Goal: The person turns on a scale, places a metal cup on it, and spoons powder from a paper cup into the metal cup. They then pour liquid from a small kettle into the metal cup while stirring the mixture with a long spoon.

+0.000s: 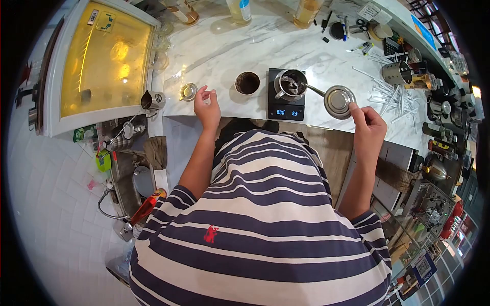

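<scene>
My right hand (368, 125) pinches the rim of a round metal lid (339, 101) at the counter's front edge. Beside the lid, a metal cup (291, 84) with dark contents and a spoon-like handle sticking out stands on a black digital scale (287, 108) with a lit display. My left hand (206, 104) is raised over the front edge, fingers apart and slightly curled, holding nothing. Close to its left is a small round glass or metal piece (188, 92). Between my hands sits a cup of dark grounds (247, 83).
A small metal pitcher (152, 100) stands at the left edge beside the yellow-fronted cabinet (104, 61). Bottles (307, 13) line the back. White straws (395, 99) lie scattered at right near a metal canister (397, 73). Pens and scissors (361, 25) are at back right.
</scene>
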Tool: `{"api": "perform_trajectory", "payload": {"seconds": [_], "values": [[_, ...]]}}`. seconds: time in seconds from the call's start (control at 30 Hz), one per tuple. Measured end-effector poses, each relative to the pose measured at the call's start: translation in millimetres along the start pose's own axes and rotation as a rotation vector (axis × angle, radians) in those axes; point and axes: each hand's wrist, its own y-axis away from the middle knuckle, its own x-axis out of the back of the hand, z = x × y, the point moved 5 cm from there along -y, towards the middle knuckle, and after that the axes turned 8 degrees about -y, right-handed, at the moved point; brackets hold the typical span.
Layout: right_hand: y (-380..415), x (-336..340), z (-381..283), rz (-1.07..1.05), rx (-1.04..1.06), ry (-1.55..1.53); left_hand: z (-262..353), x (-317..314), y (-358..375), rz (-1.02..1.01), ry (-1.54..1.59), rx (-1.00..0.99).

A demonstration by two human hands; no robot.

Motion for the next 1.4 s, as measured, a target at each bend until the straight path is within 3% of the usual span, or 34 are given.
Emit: {"api": "perform_trajectory", "payload": {"seconds": [0.37,0.47,0.77,1.4], "values": [[-17,-6,-4,-0.077,0.02,0.106,-33,-30,-4,0.093,-0.376,-0.368],[-20,-8,-6,-0.085,0.028,0.127,-25,-34,1,0.089,-0.453,-0.297],[-25,-11,-17,-0.114,0.127,0.24,-17,-43,4,0.125,-0.588,-0.328],[-29,-20,-30,-0.189,0.167,0.381,-13,-43,4,0.122,-0.587,-0.306]]}}
